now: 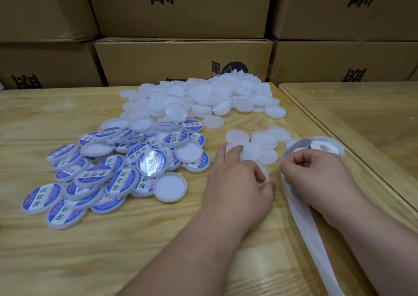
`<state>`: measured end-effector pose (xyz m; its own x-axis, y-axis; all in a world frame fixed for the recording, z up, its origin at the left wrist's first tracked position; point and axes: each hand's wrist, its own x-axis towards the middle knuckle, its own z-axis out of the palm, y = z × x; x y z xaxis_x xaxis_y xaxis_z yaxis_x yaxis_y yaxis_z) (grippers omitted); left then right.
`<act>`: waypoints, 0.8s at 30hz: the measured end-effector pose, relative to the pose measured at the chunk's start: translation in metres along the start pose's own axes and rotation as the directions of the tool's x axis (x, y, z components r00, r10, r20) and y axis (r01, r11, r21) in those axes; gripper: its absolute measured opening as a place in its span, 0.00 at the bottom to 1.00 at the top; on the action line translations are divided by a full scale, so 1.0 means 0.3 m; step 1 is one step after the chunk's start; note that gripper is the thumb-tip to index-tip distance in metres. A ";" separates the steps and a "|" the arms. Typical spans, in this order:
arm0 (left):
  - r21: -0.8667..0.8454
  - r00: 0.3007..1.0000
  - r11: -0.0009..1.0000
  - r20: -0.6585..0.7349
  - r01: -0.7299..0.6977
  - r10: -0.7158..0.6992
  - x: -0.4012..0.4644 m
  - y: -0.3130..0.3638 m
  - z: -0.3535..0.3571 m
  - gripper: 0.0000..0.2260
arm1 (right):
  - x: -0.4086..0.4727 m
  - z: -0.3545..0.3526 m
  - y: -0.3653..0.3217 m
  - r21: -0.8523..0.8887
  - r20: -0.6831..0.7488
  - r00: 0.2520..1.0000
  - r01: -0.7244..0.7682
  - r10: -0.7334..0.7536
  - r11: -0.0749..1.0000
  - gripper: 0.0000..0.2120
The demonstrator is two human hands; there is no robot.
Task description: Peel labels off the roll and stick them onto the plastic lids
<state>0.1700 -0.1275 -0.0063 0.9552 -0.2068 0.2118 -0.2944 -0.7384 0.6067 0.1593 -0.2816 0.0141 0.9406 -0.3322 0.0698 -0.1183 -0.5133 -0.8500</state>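
A heap of plain white plastic lids lies at the back of the table, and a few loose ones lie nearer. To the left spreads a pile of lids with blue labels. My left hand grips a plain lid, mostly hidden under its fingers. My right hand pinches the white backing strip near the label roll. The strip trails toward me past the table's front edge. No label shows between the fingertips.
The wooden table has a glass top. A second table adjoins on the right. Stacked cardboard boxes form a wall right behind the lids.
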 end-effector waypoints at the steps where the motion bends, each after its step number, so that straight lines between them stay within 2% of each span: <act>1: 0.015 1.000 1.000 0.003 -0.007 0.007 0.000 0.002 -0.001 0.06 | -0.003 -0.001 -0.002 -0.004 0.003 1.000 0.005 -0.005 1.000 0.10; 4: -0.004 0.999 0.999 -0.010 -0.052 0.052 -0.001 0.010 -0.001 0.06 | -0.012 -0.002 -0.011 0.023 0.007 1.000 -0.007 0.007 1.000 0.14; 9: -0.113 0.992 0.987 -0.079 -0.111 0.103 0.007 0.017 -0.011 0.09 | -0.025 -0.010 -0.037 0.167 0.019 0.998 -0.065 0.063 0.984 0.16; 12: -0.256 0.978 0.950 -0.148 -0.179 0.145 0.003 0.018 -0.023 0.11 | -0.034 -0.017 -0.050 0.223 0.059 0.995 -0.092 0.081 0.971 0.11; 14: -0.379 0.972 0.901 -0.179 -0.211 0.152 -0.003 0.020 -0.028 0.11 | -0.033 -0.022 -0.055 0.255 0.089 0.989 -0.133 0.114 0.958 0.12; 16: -0.486 0.976 0.851 -0.174 -0.199 0.129 -0.009 0.024 -0.028 0.14 | -0.031 -0.028 -0.059 0.307 0.124 0.982 -0.171 0.139 0.936 0.14; 18: -0.553 0.980 0.813 -0.166 -0.184 0.109 -0.013 0.024 -0.027 0.16 | -0.031 -0.028 -0.063 0.366 0.180 0.974 -0.195 0.136 0.910 0.11; 22: -0.636 0.995 0.765 -0.078 -0.102 0.068 -0.007 0.028 -0.032 0.11 | -0.031 -0.022 -0.050 0.424 0.245 0.962 -0.216 0.119 0.880 0.22; 24: -0.638 0.996 0.765 -0.042 -0.089 0.081 -0.003 0.028 -0.037 0.12 | -0.028 -0.017 -0.046 0.392 0.247 0.963 -0.198 0.104 0.898 0.25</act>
<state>0.1663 -0.1263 0.0071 0.9262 -0.2390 0.2918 -0.3296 -0.1367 0.9342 0.1514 -0.2757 0.0280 0.9725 -0.1780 -0.1501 -0.1672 -0.0852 -0.9822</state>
